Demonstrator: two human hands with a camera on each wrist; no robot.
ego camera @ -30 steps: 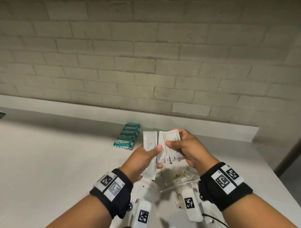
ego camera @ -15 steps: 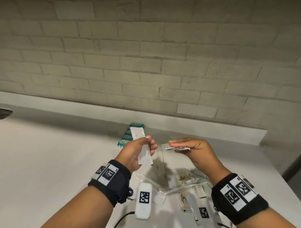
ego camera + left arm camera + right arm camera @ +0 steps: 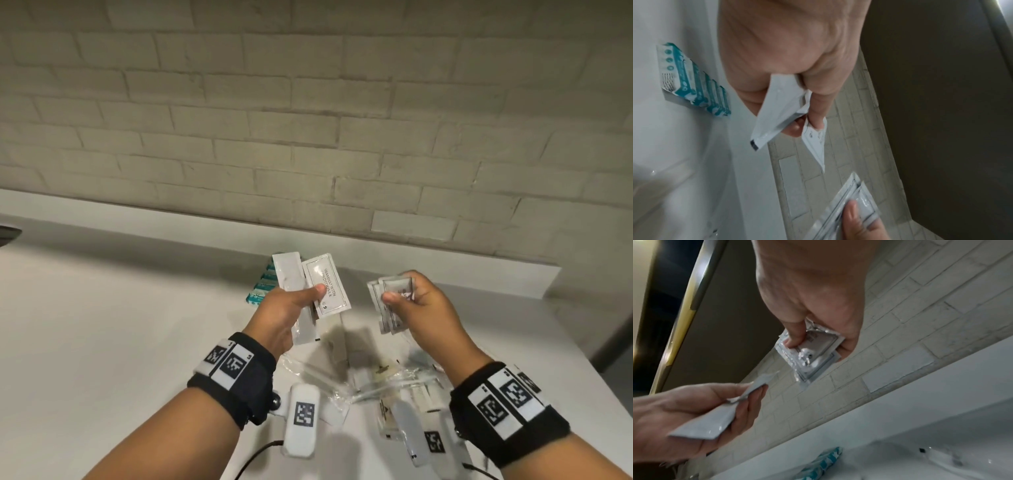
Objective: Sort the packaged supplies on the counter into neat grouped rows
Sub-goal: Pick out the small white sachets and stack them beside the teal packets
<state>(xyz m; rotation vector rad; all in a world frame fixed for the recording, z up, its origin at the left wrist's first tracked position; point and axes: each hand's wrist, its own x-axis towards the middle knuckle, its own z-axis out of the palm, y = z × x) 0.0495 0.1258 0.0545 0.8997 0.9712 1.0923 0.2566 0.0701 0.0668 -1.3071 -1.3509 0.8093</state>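
Since a moment ago a shampoo sachet point(image 3: 327, 288) has joined the long packet point(image 3: 291, 279) pinched upright in the left hand point(image 3: 282, 313), level with the right hand point(image 3: 423, 310) gripping stacked sachets point(image 3: 390, 305) above the counter point(image 3: 102, 325).

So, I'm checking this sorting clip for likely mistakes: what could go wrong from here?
1. The left hand pinches two unlike packets, a shampoo sachet and a long plain sachet; one might slip.
2. The right hand grips a fanned stack of sachets, which could spill onto the unsorted pile.
3. A drop could disturb the teal packet row.
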